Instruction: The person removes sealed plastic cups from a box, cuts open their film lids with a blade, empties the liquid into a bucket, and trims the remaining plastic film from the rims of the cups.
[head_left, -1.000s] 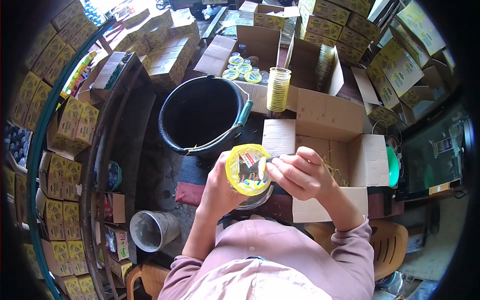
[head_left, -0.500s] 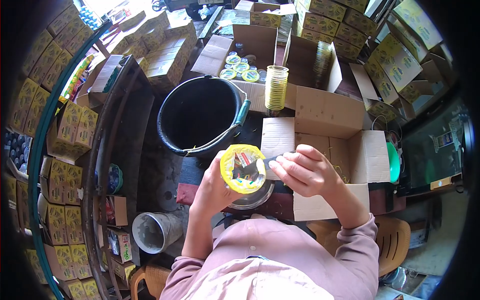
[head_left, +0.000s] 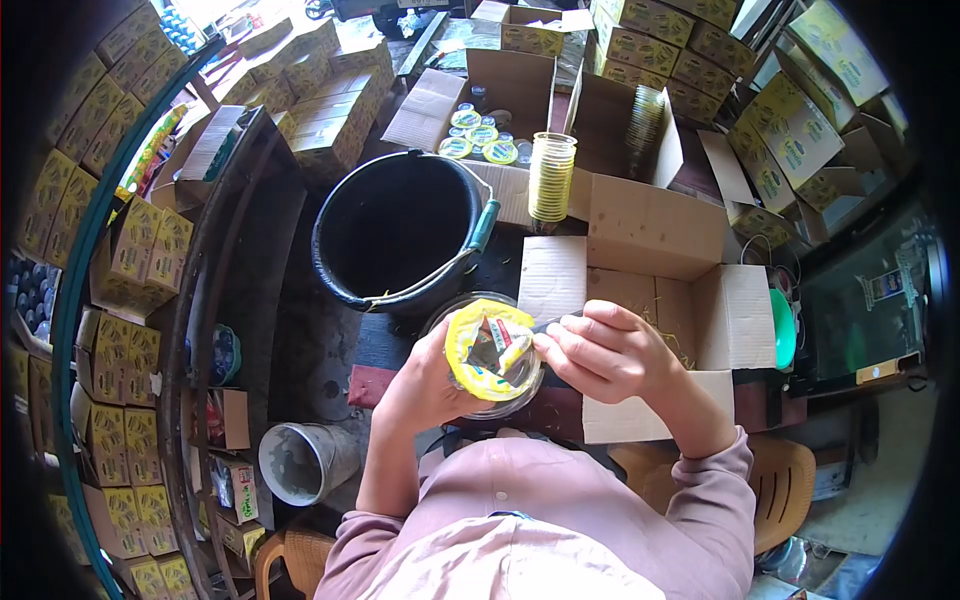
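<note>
My left hand [head_left: 425, 385] is closed round a clear plastic cup with a yellow rim [head_left: 463, 352], its mouth tilted toward me. The cup's printed film lid is cut open, and a white and red flap [head_left: 505, 345] stands up at the right side. At that flap, the fingertips of my right hand [head_left: 605, 355] are pinched together. They hold a dark, flat knife [head_left: 563, 320], mostly hidden by the fingers. Behind and below the cup is a clear round bowl or lid [head_left: 520, 397], partly covered.
A black bucket [head_left: 330, 240] with a green-gripped handle stands ahead. An open cardboard box [head_left: 655, 225] is at the right, beside a stack of yellow-rimmed cups [head_left: 552, 180]. Sealed cups [head_left: 481, 134] sit in a farther carton. A grey bucket [head_left: 300, 465] stands lower left.
The knife has drawn back out of the cup's opening. My right hand has moved slightly down, and the lid flap is now lifted at its fingertips. The cup has tilted slightly.
</note>
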